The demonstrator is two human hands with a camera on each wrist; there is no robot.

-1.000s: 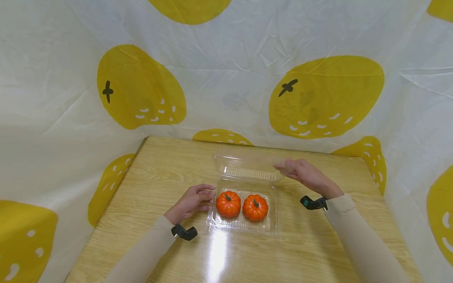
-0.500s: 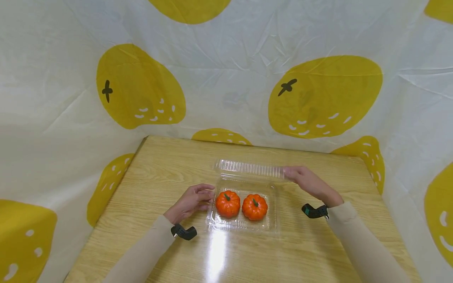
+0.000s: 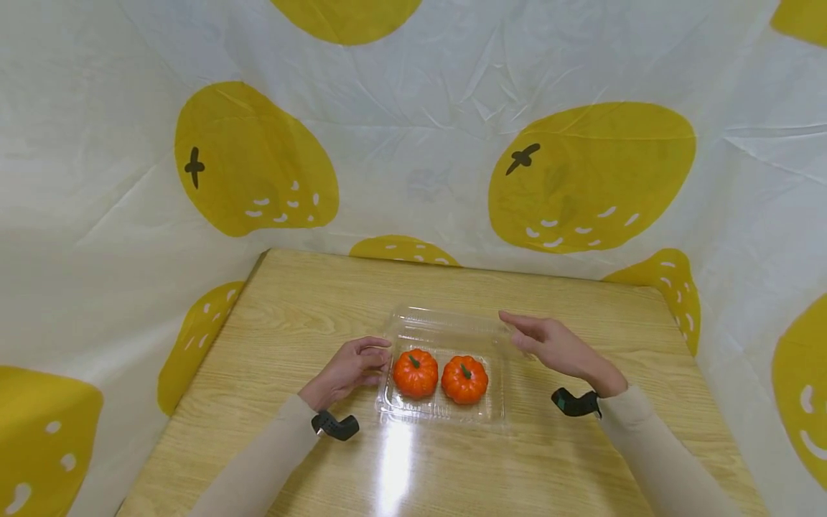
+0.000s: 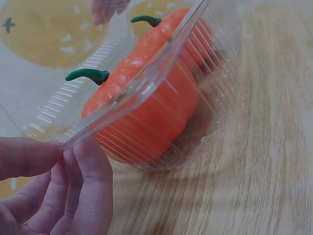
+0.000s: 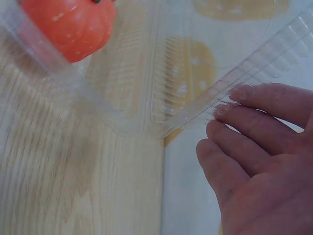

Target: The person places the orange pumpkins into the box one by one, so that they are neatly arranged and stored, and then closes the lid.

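Two orange pumpkins with green stems, a left pumpkin and a right pumpkin, sit side by side in a clear plastic clamshell container. My left hand pinches the container's left rim between thumb and fingers, as the left wrist view shows. The hinged lid stands raised at the far side, tilted over the base. With fingers extended, my right hand touches the lid's outer side near its right end. Glare and the clear plastic make the lid's exact edge hard to see in the head view.
The container rests on a wood-grain table. A white cloth printed with yellow fruit hangs behind the table and along both sides. Each wrist wears a black band-mounted device, seen as the left wrist device and right wrist device.
The lid has swung up and toward me from its leaned-back position. My right hand has followed it nearer, its fingers behind the lid. The left hand and pumpkins have stayed in place.
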